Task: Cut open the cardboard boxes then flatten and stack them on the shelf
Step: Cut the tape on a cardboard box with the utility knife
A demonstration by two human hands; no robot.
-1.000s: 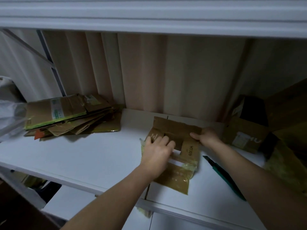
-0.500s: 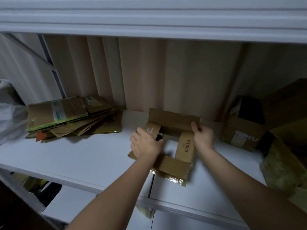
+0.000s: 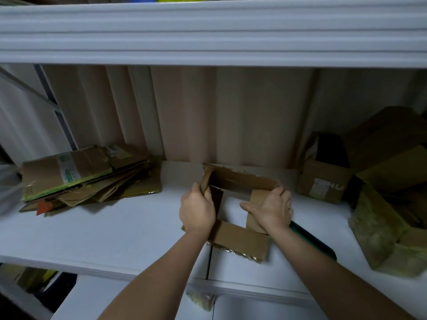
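On the shelf [image 3: 97, 234], both hands — left [image 3: 196, 210], right [image 3: 270, 210] — grip the cut box [image 3: 240, 239]; flattening underway, next press its walls down.

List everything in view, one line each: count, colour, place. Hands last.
opened box: one, brown, shelf centre, held at both sides
flattened stack: one pile, brown with green edging, shelf left
uncut boxes: several, brown, shelf right
cutter: one, dark green, shelf, under the right forearm
shelf: one, white
upper shelf: one, white, overhead
left hand: one, grips the box's left wall
right hand: one, grips its right wall
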